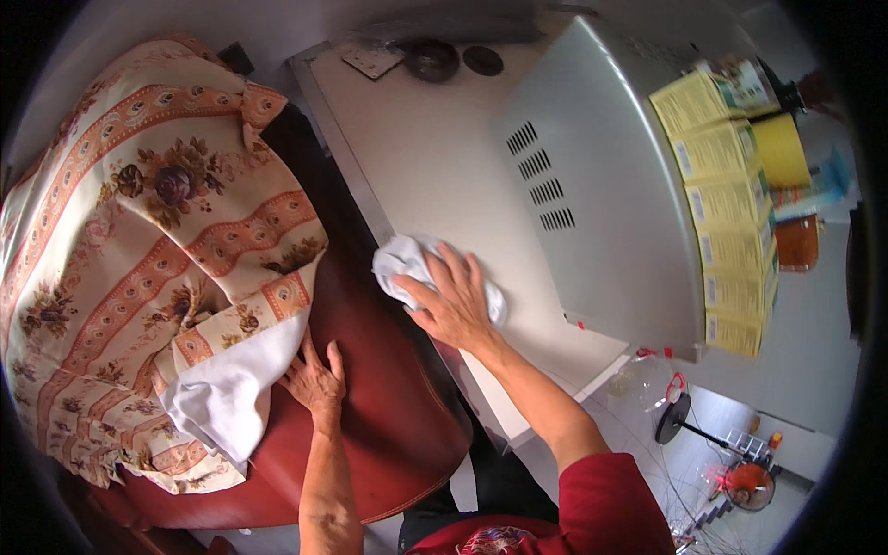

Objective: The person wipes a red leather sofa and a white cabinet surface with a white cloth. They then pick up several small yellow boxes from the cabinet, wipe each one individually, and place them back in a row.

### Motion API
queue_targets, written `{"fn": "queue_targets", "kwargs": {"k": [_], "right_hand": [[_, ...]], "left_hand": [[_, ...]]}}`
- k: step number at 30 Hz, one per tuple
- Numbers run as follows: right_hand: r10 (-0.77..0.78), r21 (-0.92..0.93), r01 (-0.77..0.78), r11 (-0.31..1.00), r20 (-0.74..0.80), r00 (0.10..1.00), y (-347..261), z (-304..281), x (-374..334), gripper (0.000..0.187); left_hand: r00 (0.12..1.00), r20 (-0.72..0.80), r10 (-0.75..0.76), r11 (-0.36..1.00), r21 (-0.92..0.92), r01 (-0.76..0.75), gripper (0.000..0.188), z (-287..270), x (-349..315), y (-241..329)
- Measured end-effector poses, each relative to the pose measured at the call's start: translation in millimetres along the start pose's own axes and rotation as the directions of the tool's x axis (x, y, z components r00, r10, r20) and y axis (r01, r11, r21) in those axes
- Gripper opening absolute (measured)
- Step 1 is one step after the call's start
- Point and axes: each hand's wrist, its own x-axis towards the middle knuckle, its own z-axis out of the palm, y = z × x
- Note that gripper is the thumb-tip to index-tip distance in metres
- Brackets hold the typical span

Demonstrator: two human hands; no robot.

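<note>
A bunched white cloth (pixel 402 264) lies on the cream-coloured tabletop (pixel 435 157). My right hand (pixel 449 296) holds it down against the surface, with the fingers bent over it. On a red leather seat (pixel 388 416), my left hand (pixel 317 379) rests with its fingers apart and nothing held. Its fingertips are beside the edge of a floral, striped fabric cover (pixel 176 185). The cover is draped over the seat in folds. Part of its white underside (pixel 222 398) is turned up next to my left hand.
A large grey metal appliance (pixel 592 203) with vent slots stands on the table to the right. Yellow boxes (pixel 726 203) are lined up along it. Dark round objects (pixel 432 60) sit at the table's far end. Clear plastic containers (pixel 647 379) and a black stand (pixel 675 421) are lower right.
</note>
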Motion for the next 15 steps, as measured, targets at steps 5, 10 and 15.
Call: {"fn": "queue_targets", "kwargs": {"k": [5,10,15], "right_hand": [[0.331,-0.105,-0.323,0.941,0.074,0.941,4,-27,-138,0.059],[0.536,-0.186,-0.519,0.834,0.051,0.843,5,-25,-181,0.069],[0.503,-0.266,-0.496,0.827,-0.047,0.863,31,-15,-100,0.068]], "left_hand": [[1.000,-0.018,0.012,1.000,0.010,-0.012,0.057,-5,1,3],[1.000,-0.018,0.004,1.000,-0.002,-0.004,0.058,-3,-1,3],[1.000,0.009,-0.007,1.000,-0.020,0.007,0.059,-4,0,1]]}}
